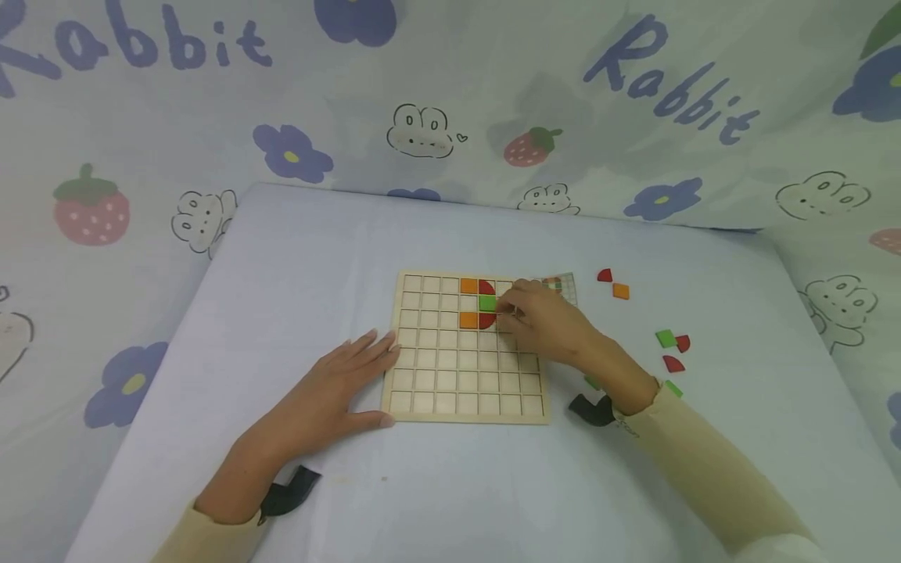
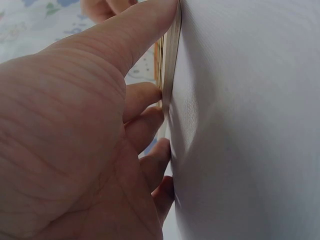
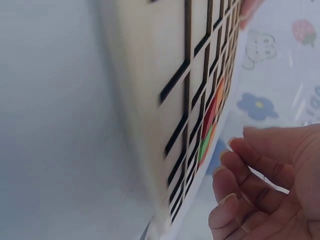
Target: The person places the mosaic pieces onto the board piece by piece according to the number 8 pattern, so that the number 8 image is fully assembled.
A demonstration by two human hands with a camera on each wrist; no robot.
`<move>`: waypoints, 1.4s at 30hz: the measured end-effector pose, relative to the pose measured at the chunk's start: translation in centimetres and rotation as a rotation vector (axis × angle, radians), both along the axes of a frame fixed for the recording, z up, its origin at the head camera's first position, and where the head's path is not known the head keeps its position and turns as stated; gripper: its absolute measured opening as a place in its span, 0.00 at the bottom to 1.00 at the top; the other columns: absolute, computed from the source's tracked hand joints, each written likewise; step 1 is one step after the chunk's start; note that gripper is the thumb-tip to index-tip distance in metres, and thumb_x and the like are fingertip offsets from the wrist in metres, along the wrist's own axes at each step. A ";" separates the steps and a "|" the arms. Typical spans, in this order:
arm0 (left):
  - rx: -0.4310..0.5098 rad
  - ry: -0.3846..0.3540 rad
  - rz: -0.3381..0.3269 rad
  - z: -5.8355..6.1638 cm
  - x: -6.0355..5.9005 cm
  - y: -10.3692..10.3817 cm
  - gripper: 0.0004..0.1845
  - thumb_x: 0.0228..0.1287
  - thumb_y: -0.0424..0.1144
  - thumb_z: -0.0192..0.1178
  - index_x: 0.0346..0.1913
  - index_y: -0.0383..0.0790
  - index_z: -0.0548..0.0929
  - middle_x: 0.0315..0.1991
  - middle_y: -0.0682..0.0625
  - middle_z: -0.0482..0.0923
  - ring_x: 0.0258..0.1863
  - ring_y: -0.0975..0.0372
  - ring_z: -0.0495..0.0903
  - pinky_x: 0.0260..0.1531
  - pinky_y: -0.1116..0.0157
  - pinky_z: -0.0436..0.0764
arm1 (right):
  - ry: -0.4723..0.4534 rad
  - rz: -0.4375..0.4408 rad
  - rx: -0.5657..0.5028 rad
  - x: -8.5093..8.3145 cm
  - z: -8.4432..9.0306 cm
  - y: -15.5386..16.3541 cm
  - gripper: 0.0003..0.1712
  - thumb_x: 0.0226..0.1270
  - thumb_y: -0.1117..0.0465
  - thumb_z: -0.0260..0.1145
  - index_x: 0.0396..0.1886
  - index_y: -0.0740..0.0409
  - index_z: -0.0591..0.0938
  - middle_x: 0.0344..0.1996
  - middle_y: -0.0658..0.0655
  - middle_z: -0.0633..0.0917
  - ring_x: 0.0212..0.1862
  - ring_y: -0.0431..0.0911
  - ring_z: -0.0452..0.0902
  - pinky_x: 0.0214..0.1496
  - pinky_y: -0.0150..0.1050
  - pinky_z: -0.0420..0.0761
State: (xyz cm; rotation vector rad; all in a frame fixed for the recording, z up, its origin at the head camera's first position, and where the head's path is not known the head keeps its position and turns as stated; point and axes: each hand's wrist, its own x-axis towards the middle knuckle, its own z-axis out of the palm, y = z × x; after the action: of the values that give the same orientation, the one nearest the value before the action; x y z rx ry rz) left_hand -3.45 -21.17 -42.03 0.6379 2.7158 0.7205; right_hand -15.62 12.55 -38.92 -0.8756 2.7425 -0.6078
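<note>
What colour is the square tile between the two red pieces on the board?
The square tile is green, clearest in the head view.

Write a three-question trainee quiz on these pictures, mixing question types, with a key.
1. True or false: the person's left hand touches the right edge of the wooden grid board.
2. In the head view, which colour lies directly between the two red quarter-circle tiles on the board? A) Orange B) Green C) Blue
3. How many orange square tiles show on the board?

Key: 1. False; it touches the left edge. 2. B, a green square tile. 3. Two.
</note>
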 end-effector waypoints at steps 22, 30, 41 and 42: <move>0.001 0.010 0.003 0.1 0.0 0.0 0.52 0.61 0.56 0.75 0.83 0.44 0.60 0.84 0.53 0.49 0.84 0.52 0.44 0.79 0.43 0.48 | -0.103 -0.205 -0.004 4.7 0.8 13.4 0.10 0.76 0.66 0.66 0.53 0.59 0.87 0.41 0.50 0.87 0.40 0.45 0.78 0.40 0.39 0.84; -0.007 -0.004 0.003 -0.1 0.0 0.1 0.52 0.62 0.56 0.74 0.83 0.45 0.59 0.85 0.54 0.48 0.84 0.53 0.43 0.80 0.44 0.48 | -0.196 -0.242 0.054 6.7 0.5 15.1 0.14 0.69 0.64 0.74 0.53 0.56 0.86 0.42 0.45 0.85 0.45 0.44 0.79 0.45 0.39 0.85; -0.010 -0.001 0.004 -0.1 0.0 0.1 0.53 0.61 0.57 0.75 0.83 0.45 0.60 0.85 0.55 0.48 0.84 0.53 0.43 0.80 0.46 0.47 | -0.194 -0.226 0.109 7.7 -0.6 15.3 0.12 0.62 0.68 0.77 0.45 0.58 0.86 0.39 0.48 0.86 0.42 0.45 0.80 0.48 0.46 0.87; -0.011 -0.002 0.003 -0.1 0.0 0.1 0.53 0.61 0.57 0.75 0.83 0.45 0.60 0.85 0.55 0.48 0.84 0.53 0.43 0.80 0.46 0.47 | -0.198 -0.233 0.109 7.7 -0.6 15.3 0.12 0.62 0.67 0.77 0.44 0.58 0.86 0.39 0.48 0.86 0.42 0.45 0.80 0.47 0.46 0.87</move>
State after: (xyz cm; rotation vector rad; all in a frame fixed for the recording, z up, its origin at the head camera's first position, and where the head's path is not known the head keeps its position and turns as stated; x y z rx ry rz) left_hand -3.49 -21.06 -42.16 0.6300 2.7177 0.7057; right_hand -7.93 27.85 -39.54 -0.4492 2.6849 -0.5453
